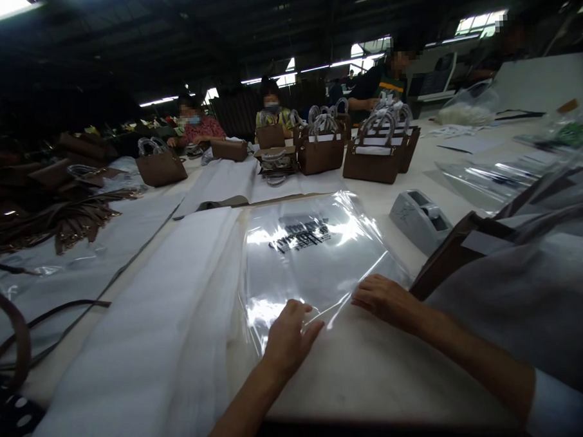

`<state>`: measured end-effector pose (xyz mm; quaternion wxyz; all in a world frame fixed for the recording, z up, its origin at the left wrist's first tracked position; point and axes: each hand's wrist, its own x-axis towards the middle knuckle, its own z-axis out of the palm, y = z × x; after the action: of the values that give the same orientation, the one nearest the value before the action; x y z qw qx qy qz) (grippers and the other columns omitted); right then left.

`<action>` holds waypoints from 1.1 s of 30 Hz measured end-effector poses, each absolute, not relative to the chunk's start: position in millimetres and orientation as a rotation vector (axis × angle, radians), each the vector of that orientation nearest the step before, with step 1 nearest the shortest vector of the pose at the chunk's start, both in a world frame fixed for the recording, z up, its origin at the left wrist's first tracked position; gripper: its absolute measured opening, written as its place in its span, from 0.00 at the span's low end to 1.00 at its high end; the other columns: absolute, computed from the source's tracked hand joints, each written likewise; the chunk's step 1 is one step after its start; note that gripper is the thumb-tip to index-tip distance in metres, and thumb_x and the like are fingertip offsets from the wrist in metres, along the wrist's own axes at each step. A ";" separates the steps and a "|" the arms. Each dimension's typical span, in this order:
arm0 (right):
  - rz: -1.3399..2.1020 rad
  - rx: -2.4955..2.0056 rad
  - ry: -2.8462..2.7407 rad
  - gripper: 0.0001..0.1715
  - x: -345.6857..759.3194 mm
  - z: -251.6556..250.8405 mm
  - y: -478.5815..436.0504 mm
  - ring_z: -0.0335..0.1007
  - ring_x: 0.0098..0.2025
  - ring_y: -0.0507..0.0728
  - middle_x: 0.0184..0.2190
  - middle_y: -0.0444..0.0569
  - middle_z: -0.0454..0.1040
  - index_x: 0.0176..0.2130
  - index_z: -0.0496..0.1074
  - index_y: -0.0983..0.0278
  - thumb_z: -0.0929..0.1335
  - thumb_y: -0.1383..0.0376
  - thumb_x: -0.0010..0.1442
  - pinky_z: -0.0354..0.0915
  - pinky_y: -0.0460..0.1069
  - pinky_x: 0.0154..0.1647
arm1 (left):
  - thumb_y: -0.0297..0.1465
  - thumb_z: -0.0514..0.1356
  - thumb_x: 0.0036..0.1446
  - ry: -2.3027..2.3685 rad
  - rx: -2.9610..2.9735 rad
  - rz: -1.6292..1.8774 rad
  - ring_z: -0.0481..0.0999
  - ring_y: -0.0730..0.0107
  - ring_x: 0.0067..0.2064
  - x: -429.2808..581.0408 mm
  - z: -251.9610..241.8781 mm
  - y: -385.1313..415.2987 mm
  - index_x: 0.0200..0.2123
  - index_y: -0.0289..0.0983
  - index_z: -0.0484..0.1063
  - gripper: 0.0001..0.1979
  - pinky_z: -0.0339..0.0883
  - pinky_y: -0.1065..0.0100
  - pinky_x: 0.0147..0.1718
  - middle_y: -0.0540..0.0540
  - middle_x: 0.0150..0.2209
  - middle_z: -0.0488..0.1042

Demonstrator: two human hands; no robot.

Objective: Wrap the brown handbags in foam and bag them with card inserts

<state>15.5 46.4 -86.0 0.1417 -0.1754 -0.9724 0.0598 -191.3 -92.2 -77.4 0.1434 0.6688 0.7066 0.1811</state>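
A stack of clear plastic bags (312, 256) with black print lies flat on the white table (375, 369) in front of me. My left hand (289, 338) rests on the near edge of the top bag, fingers together and bent, pinching the film. My right hand (384, 300) lies on the same edge to the right, fingers curled on the plastic. A brown handbag wrapped in white paper (507, 280) sits at my right forearm.
A grey tape dispenser (420, 219) stands right of the bags. White foam sheets (147, 341) lie to the left. Brown straps (54, 222) pile at far left. Several brown handbags (370, 154) stand at the back, where other people sit working.
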 end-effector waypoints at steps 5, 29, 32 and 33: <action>0.331 -0.625 -2.751 0.17 12.8 -84.1 48.4 0.65 0.31 0.53 0.25 0.48 0.71 0.29 0.72 0.66 0.60 0.61 0.62 0.57 0.48 0.36 | 0.27 0.51 0.55 2.007 1.945 0.512 0.67 0.67 0.34 -169.6 -79.7 -74.8 0.24 0.36 0.68 0.10 0.60 0.64 0.36 0.46 0.29 0.68; -0.420 -0.344 -2.409 0.11 5.4 -100.1 17.2 0.56 0.56 0.59 0.52 0.50 0.65 0.30 0.69 0.66 0.60 0.75 0.59 0.51 0.64 0.57 | 0.43 0.50 0.55 1.975 1.529 1.107 0.62 0.78 0.23 -198.1 -50.0 -25.0 0.23 0.35 0.63 0.18 0.59 0.75 0.24 0.54 0.19 0.60; -0.466 -0.449 -2.520 0.12 15.4 -104.9 3.4 0.58 0.55 0.62 0.40 0.53 0.72 0.27 0.70 0.68 0.61 0.76 0.56 0.53 0.63 0.56 | 0.40 0.49 0.57 2.136 1.638 1.236 0.62 0.77 0.24 -201.1 -29.8 -18.6 0.26 0.36 0.64 0.16 0.58 0.74 0.26 0.53 0.22 0.61; -0.471 -0.598 -2.544 0.12 17.0 -101.0 -3.8 0.61 0.52 0.65 0.35 0.56 0.73 0.25 0.70 0.68 0.61 0.76 0.55 0.56 0.64 0.53 | 0.39 0.50 0.57 2.161 1.714 1.241 0.62 0.77 0.25 -197.4 -24.3 -17.8 0.26 0.36 0.64 0.14 0.57 0.74 0.27 0.53 0.24 0.63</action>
<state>17.0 -3.8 -101.0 0.2404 -0.2185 -0.9299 -0.1722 -197.4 -17.8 -24.3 0.0587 0.5657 0.7133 0.4095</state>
